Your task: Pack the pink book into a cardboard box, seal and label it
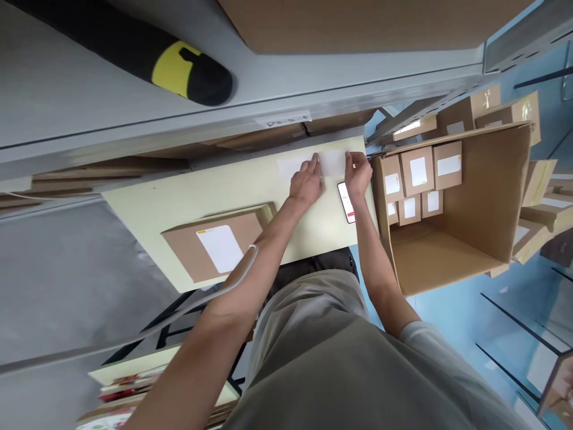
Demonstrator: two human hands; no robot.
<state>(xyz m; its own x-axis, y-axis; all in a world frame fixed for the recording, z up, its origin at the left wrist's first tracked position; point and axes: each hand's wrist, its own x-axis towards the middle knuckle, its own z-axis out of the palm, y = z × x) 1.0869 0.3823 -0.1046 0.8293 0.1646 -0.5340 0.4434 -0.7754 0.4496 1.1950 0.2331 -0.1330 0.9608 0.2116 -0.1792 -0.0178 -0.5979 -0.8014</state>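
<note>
A sheet of thin white paper (333, 162) lies at the far edge of the pale yellow tabletop (233, 194). My left hand (308, 184) rests over its left part, fingers stretched forward and touching the paper. At the sheet's right end, my right hand (359, 174) pinches the edge between thumb and fingers. Just below that hand is a phone (346, 203) with a lit screen, partly covered by my right wrist. A closed cardboard box (185, 248) with a white label (219, 249) sits near my left forearm, which hides its right corner.
A large open carton (486, 185) holding several small labelled boxes (418, 170) stands against the table's right end. A grey metal shelf (250, 101) hangs over the far edge, with a black and yellow tool (192, 71) on it. A grey cable (147, 331) crosses my left forearm.
</note>
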